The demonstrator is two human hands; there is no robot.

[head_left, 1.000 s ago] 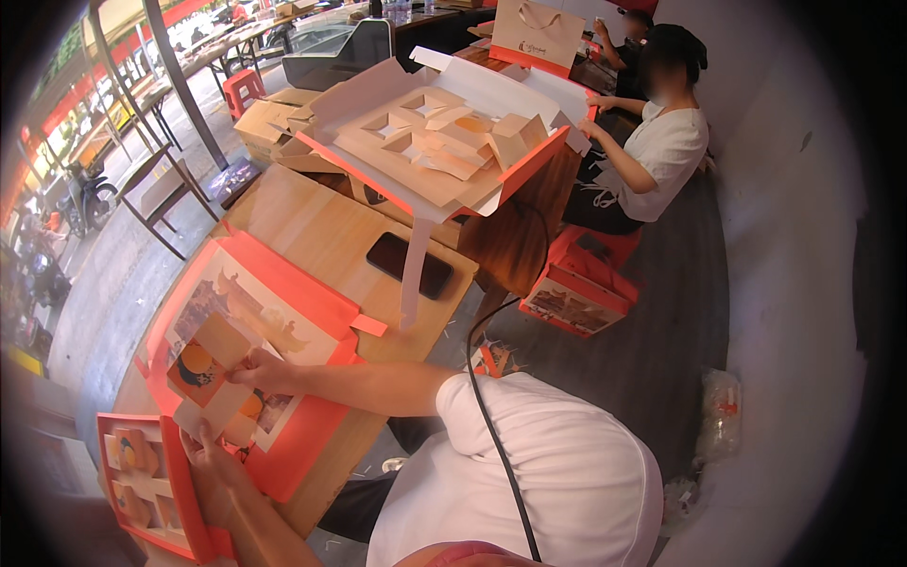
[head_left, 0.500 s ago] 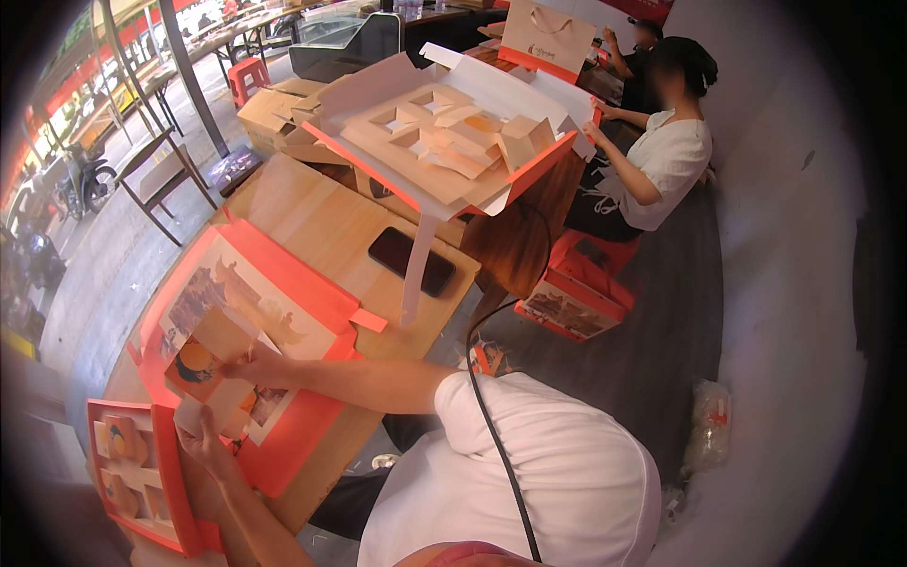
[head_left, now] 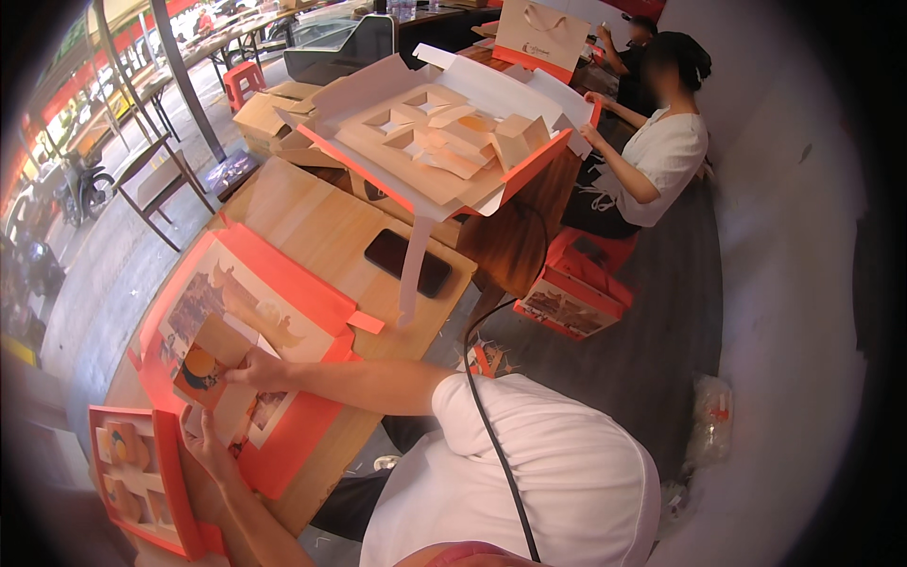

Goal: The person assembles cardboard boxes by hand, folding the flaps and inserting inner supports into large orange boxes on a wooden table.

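Over the red box (head_left: pixel 293 439), the right hand (head_left: pixel 257 369) clamps a printed card (head_left: pixel 200 367); the left hand (head_left: pixel 208 448) (grip unclear) best supports it lightly.

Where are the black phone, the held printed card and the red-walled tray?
Black phone (head_left: pixel 408 263): head view, middle of its dark face.
Printed card (head_left: pixel 200 367): head view, on its printed panel.
Red-walled tray (head_left: pixel 178 482): head view, on its red side wall.

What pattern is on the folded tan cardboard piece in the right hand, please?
The piece shows an orange disc above dark shapes, clearest in the head view.
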